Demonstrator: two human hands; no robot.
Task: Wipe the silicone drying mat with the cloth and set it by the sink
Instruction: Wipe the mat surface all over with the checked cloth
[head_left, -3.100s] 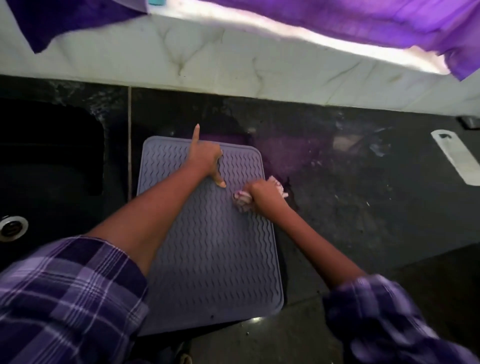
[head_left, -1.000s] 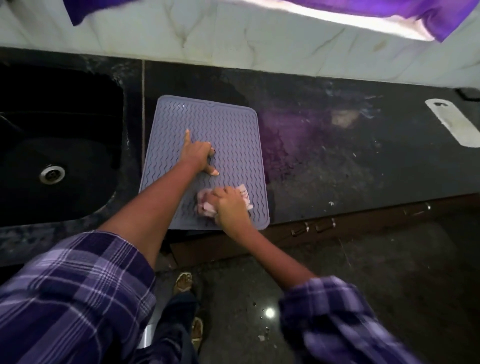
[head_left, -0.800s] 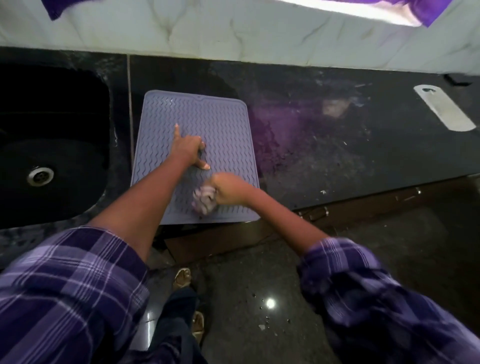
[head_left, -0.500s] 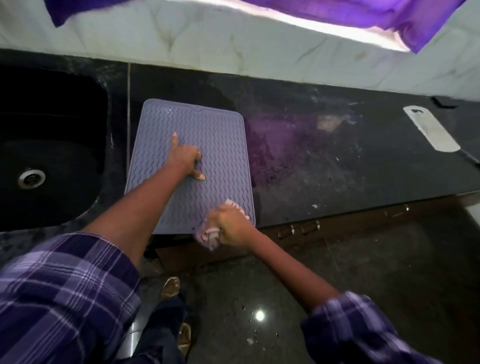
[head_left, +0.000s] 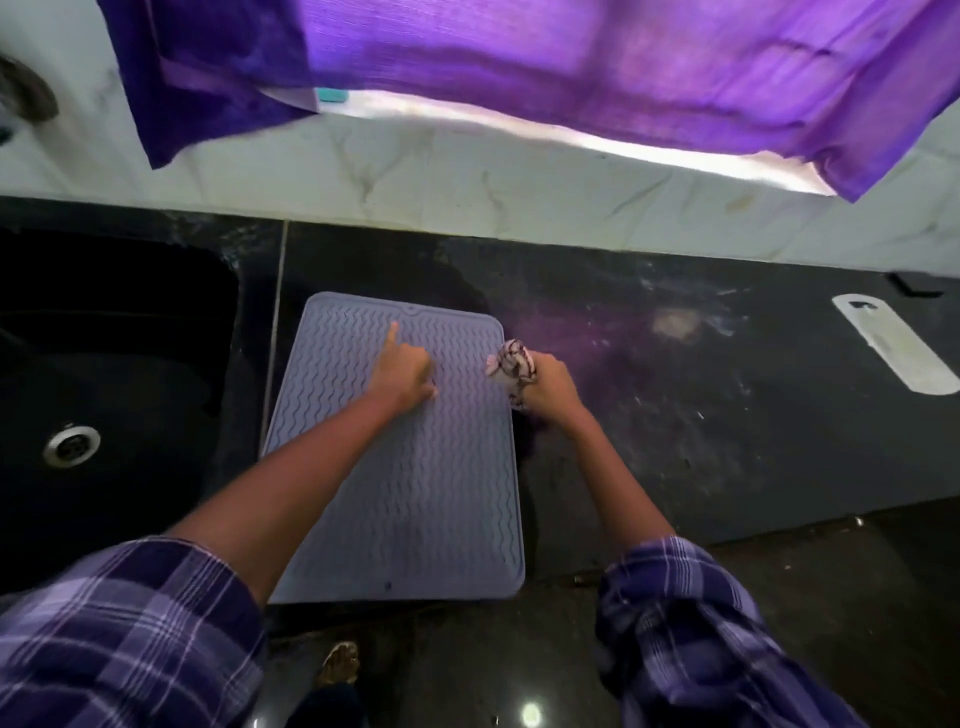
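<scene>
The grey-lilac silicone drying mat (head_left: 415, 499) with wavy ridges lies flat on the black counter, just right of the sink (head_left: 104, 364). My left hand (head_left: 402, 371) rests on the mat's far half, index finger stretched out away from me and thumb down on the ridges. My right hand (head_left: 550, 384) grips a crumpled white cloth with dark stripes (head_left: 511, 364) at the mat's right edge, near the far right corner. The cloth touches the mat's rim there.
The black sink has a metal drain (head_left: 71, 444) at the left. A flat white object (head_left: 893, 343) lies on the counter (head_left: 701, 415) at the far right. A purple fabric (head_left: 519, 62) hangs over the marble wall behind. The mat's near edge reaches the counter's front.
My right hand has carried the cloth from the mat's near edge up to its far right edge. My left hand has stayed pressed on the mat.
</scene>
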